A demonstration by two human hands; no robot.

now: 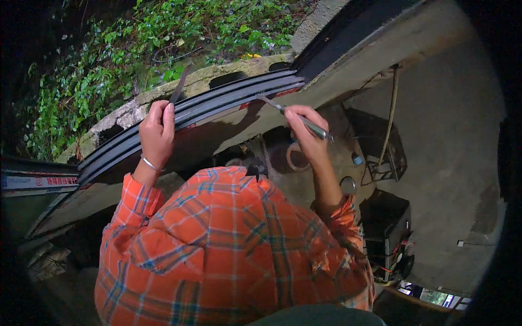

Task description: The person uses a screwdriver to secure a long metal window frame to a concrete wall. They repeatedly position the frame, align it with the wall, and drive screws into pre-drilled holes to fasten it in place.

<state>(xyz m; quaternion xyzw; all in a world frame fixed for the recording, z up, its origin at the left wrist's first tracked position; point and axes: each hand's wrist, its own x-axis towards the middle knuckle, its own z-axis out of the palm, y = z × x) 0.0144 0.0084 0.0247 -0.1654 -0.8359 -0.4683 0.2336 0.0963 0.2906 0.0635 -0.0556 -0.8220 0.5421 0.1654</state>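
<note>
My left hand (157, 130) is closed, thumb up, around the lower end of a long dark knife-like blade (180, 84). The blade points up, over the outer side of a grey window sill track (217, 99). My right hand (308, 133) grips a slim tool with a dark handle and a narrow flat metal tip (267, 100). That tip is close to the inner edge of the track; whether it touches is unclear. The handle's back end sticks out to the right, past my fingers.
Beyond the track run a rough concrete ledge (242, 67) and green plants (163, 38). A dark side frame (348, 38) rises at the right. Farther right are a grey wall (457, 125), a hanging cord (389, 117) and a black box-like unit (385, 217).
</note>
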